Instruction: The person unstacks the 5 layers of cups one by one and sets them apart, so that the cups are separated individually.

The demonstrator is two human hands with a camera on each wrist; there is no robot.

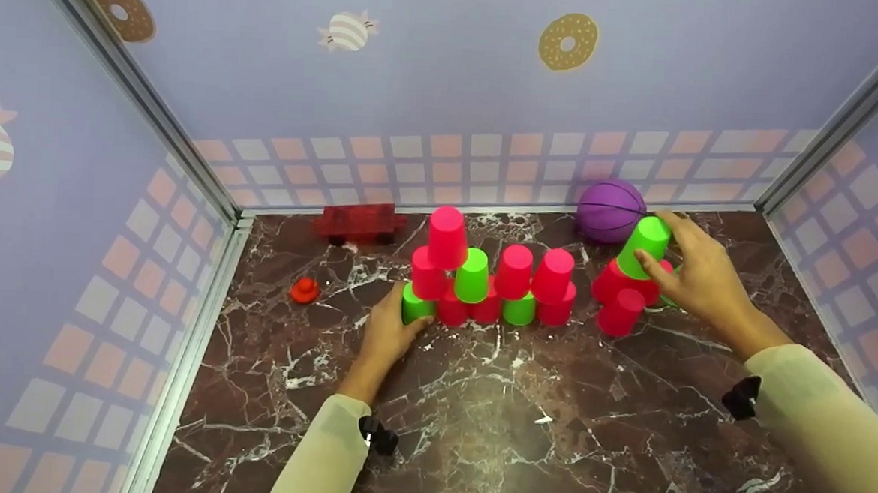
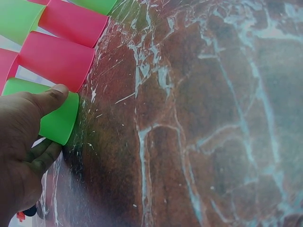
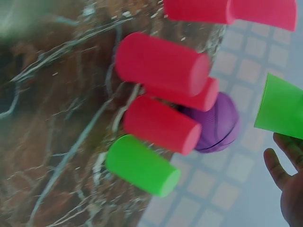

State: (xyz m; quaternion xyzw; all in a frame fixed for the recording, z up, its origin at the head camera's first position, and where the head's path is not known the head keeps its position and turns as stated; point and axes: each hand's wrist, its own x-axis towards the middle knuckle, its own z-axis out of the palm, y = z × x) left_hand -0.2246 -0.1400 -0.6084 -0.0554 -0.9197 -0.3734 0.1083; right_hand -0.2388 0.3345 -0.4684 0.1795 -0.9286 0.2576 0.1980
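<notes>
Pink-red and green plastic cups stand upside down in a stacked wall. Its bottom row ends on the left in a green cup [image 1: 417, 307], which my left hand [image 1: 388, 330] holds between thumb and fingers. Above sits a second row with a red cup [image 1: 514, 271] and a green cup [image 1: 472, 275]; one red cup [image 1: 448, 238] tops the left end. To the right, my right hand [image 1: 697, 271] grips another green cup [image 1: 645, 246], tilted, raised above loose red cups [image 1: 621, 313]. The right wrist view shows this held green cup [image 3: 281, 106] off the table.
Behind the loose cups, a purple ball [image 1: 610, 212] lies near the back wall. A loose green cup [image 3: 142, 165] stands beside the red ones. At the left are a red toy vehicle [image 1: 359, 223] and a small orange-red object [image 1: 304, 290]. Walls enclose the marbled table [image 1: 534, 447].
</notes>
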